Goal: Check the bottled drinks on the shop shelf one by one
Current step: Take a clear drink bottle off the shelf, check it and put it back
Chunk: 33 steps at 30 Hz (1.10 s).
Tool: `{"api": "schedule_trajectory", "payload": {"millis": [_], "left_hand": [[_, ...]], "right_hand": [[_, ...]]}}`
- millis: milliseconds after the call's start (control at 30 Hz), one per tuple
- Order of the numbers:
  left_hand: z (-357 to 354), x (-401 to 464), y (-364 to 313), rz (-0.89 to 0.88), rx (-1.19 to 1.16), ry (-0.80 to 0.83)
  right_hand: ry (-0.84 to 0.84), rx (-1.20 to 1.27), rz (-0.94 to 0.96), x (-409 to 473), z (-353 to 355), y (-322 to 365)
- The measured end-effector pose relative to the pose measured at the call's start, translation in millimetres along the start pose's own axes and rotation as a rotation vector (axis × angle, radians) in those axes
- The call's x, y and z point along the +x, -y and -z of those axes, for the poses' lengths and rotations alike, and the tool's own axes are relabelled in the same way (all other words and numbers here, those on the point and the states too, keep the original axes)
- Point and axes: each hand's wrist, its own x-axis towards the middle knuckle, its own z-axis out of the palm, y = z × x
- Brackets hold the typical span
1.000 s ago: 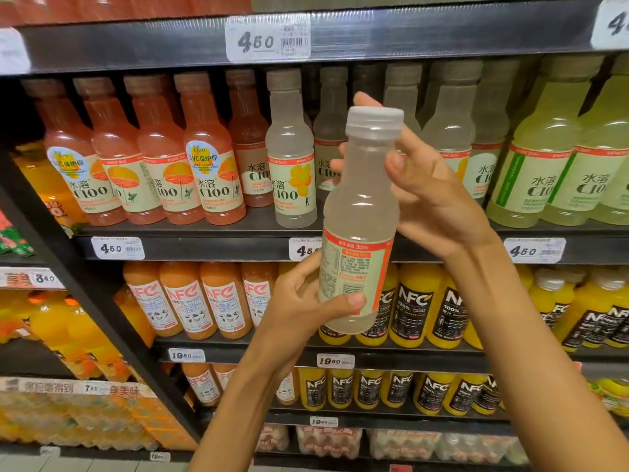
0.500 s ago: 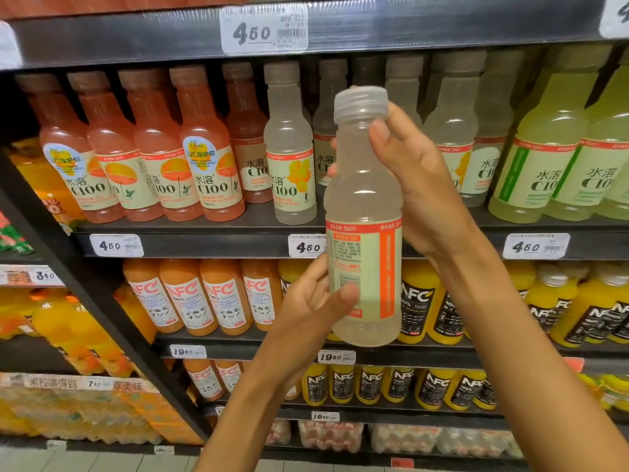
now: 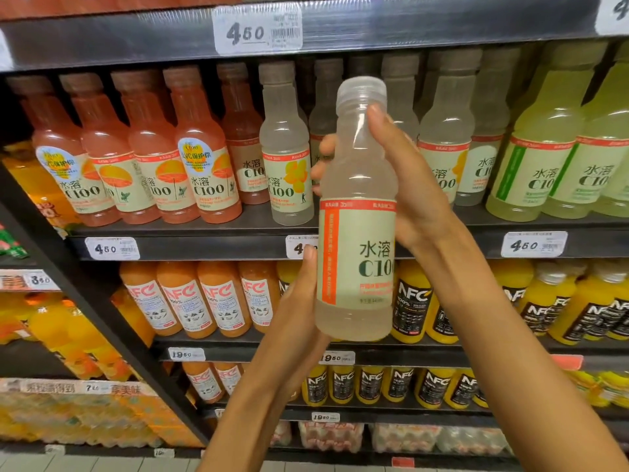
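A person held a pale C100 bottle [image 3: 357, 212] upright before the C100 shelf [image 3: 204, 247], right hand [image 3: 413, 185] curled round its shoulder, left hand [image 3: 299, 301] cupping its lower side, apparently mid-inspection; next likely called for returning it to the row's gap.

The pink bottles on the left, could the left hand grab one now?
Probably not right away: the left hand is busy holding the clear bottle with the right hand. Nothing blocks the pink bottles; they stand open at the shelf front.
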Motion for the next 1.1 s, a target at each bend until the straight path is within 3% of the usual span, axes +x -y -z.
{"api": "schedule_trajectory", "payload": {"millis": [100, 233, 333, 500, 767, 867, 1100], "left_hand": [[0.4, 3.0, -3.1, -0.062, 0.142, -0.099], [-8.4, 5.0, -0.3, -0.192, 0.222, -0.073], [-9.2, 6.7, 0.3, -0.176, 0.111, -0.056], [-8.0, 8.7, -3.6, 0.010, -0.230, 0.155], [-9.9, -0.5, -4.7, -0.017, 0.116, -0.085], [-13.6, 1.3, -7.8, -0.053, 0.055, -0.096], [-15.4, 1.4, -12.6, -0.014, -0.351, 0.186]], "right_hand": [[-0.041, -0.085, 0.127, -0.4, 0.0, 5.1], [-0.057, -0.244, 0.229, 0.9, -3.4, 7.8], [-0.032, -0.229, 0.210, 1.7, -2.4, 9.2], [-0.049, -0.069, 0.121, 1.4, 3.6, -0.6], [-0.193, -0.190, 0.187, 1.5, 2.3, 3.6], [-0.205, -0.198, 0.202, 1.9, -0.8, 7.9], [-0.205, 0.068, -0.136, 4.7, -5.6, 15.1]]}}
